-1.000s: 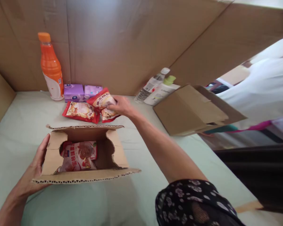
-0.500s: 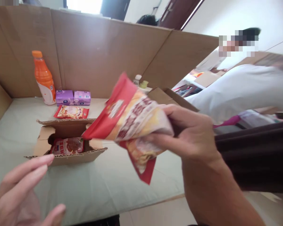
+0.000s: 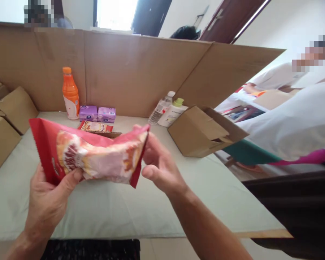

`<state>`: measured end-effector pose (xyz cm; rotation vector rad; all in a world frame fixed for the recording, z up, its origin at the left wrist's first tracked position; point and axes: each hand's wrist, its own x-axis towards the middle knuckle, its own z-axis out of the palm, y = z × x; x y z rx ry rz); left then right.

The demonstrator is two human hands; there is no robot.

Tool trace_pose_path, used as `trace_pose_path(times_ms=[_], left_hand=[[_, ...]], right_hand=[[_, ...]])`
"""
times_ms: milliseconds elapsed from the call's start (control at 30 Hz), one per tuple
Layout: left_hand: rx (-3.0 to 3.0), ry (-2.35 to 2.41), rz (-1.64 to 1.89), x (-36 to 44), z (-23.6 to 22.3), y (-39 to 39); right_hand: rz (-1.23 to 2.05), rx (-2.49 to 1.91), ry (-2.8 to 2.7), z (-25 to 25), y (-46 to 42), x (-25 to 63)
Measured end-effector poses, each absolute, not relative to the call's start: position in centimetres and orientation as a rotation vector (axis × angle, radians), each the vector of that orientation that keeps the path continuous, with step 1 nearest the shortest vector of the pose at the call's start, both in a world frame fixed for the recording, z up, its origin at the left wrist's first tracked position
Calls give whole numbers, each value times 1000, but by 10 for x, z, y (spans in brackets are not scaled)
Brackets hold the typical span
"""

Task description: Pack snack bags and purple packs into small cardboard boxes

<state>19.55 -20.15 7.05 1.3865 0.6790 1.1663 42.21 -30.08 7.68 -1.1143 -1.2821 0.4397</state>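
Note:
A red and white snack packet [image 3: 94, 157] is held up close in front of me, stretched sideways between both hands. My left hand [image 3: 47, 193] grips its left end with thumb over the front. My right hand [image 3: 158, 162] holds its right edge, fingers behind the packet. The packet hides most of the open cardboard box behind it; only a strip of its rim [image 3: 108, 134] shows. Another red snack packet [image 3: 95, 126] lies flat on the pale green tabletop [image 3: 124, 213] beyond.
An orange drink bottle [image 3: 70, 94], two purple packs [image 3: 97, 113], a clear water bottle [image 3: 160, 107] and a white lotion bottle [image 3: 172, 112] stand along the cardboard back wall [image 3: 141, 68]. A brown box [image 3: 203, 131] lies right, more boxes [image 3: 5, 126] left. A person in white [image 3: 295, 115] sits right.
The packet moved from my right hand alone to both hands, now spread flat in front of me. My left hand, open before, closed on its left end. The camera tilted up.

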Motion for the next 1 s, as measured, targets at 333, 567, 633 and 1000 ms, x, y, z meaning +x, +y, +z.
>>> trace_pose_path(times_ms=[333,567,633,1000], left_hand=[[1354,560,886,166,80,-206],[1659,511,1053,167,95,-202],[1611,498,1031,171,91,-196],[1603,533,956,187,88,-176]], right_hand=[[515,-1094,-1145,78,-323,393],[65,-1244,-1254,89,-325,391],[144,-1225,-1243,83,-319,392],[-136,-1374,-1542,129,-320,419]])
